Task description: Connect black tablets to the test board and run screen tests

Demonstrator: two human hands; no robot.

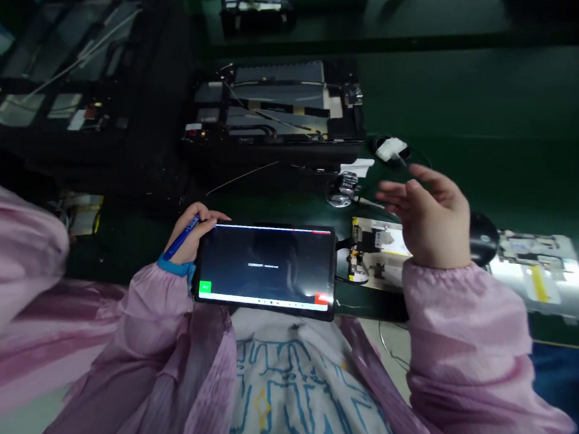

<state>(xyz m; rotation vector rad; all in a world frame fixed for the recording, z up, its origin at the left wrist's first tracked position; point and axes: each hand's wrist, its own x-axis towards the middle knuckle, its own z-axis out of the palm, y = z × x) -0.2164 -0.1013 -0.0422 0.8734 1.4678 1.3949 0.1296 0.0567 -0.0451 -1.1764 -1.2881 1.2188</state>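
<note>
My left hand [190,231] is closed on the upper left corner of a lit tablet screen [269,285]. A blue pen-like stick [181,237] lies across the same hand, and a blue band circles the wrist. The dark display has a green box at lower left and a red one at lower right. Raised to the right of it is my right hand [432,212], its fingers loosely bent and apart, with nothing plainly held. Below and behind that hand lies an opened device body [381,263] with bare circuit parts, joined to the screen by dark cables.
Black trays [274,154] with panels and strips stand at the back, with another tray [83,79] at far left. A white connector piece [392,149] and a shiny round gadget [342,189] lie beyond my right hand. A second opened device [549,277] sits at right. Another pink sleeve [11,252] enters at left.
</note>
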